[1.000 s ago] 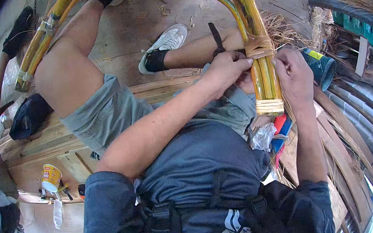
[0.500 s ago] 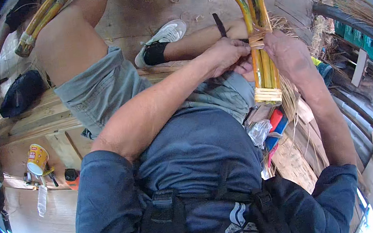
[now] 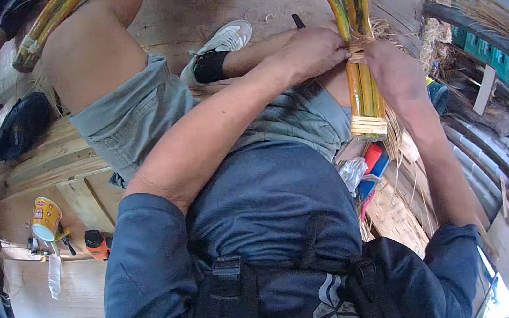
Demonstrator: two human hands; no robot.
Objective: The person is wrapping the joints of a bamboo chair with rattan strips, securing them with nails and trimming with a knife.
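Wrap (image 3: 357, 56) between left hand (image 3: 315, 53) and right hand (image 3: 396, 73) looks unfinished; band (image 3: 368, 125) below them on the pole (image 3: 366, 96) looks done. Both hands curl against the wrap, exact grip unclear.

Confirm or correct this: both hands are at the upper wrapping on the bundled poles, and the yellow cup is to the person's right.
Wrong side: the head view shows the yellow cup to the person's left. The left hand and right hand are at the upper wrapping on the bundled poles.
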